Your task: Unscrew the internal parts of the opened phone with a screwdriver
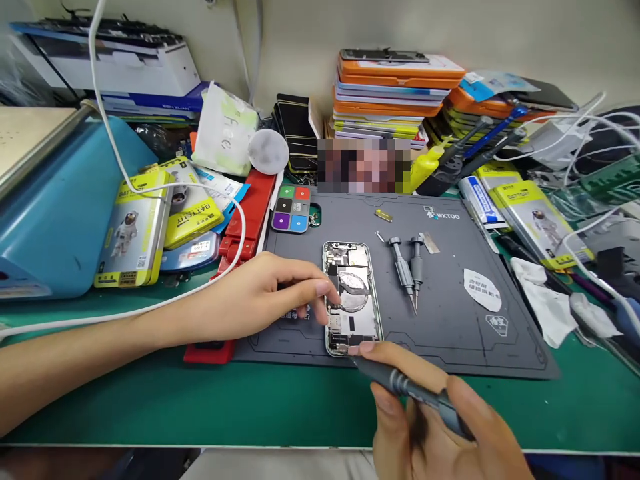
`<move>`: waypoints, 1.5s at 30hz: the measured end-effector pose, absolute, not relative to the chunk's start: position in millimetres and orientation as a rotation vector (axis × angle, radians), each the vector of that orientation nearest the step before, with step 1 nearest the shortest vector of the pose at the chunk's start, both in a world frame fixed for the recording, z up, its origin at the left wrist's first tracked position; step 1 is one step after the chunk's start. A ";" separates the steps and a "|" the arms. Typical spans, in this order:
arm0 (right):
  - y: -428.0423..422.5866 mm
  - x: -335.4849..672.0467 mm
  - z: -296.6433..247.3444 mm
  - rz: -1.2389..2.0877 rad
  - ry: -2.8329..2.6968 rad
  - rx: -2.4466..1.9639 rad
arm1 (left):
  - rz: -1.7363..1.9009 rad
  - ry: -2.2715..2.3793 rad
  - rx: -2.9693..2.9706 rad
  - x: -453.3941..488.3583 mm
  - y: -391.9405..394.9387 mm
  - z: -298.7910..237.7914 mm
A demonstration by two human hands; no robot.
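Observation:
An opened phone [351, 297] lies on the dark grey work mat [450, 333], its inner boards and round coil showing. My left hand [260, 297] rests on the mat at the phone's left edge, fingers curled and pressed against the frame, steadying it. My right hand [440, 427] grips a grey screwdriver [410, 390] near the front edge. Its tip touches the phone's lower end. Two more screwdrivers [407, 270] lie side by side on the mat to the right of the phone.
A colour-squared screw tray [291, 208] sits at the mat's back left beside a red tool [250, 220]. Yellow battery boxes [135, 227], a blue machine [55, 200], stacked orange cases [395, 87], white cables [590, 133] and white wipes [545, 300] crowd the green bench.

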State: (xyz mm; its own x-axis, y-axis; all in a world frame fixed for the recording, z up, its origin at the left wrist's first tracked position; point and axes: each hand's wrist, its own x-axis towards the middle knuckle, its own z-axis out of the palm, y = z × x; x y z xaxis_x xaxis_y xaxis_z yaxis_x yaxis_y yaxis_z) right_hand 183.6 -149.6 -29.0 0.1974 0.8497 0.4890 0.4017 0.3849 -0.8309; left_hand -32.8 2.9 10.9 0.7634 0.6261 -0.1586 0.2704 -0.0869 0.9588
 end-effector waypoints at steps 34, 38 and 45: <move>-142.3 196.5 -31.5 0.017 -1.872 -1.095 | 0.291 0.753 1.721 -33.2 2.4 15.1; -141.0 195.5 -27.3 -0.019 -1.901 -1.067 | 0.282 0.808 1.798 -30.6 1.2 13.6; -135.8 189.5 -23.9 -0.052 -1.916 -0.978 | 0.327 0.948 2.104 -27.8 -8.5 8.8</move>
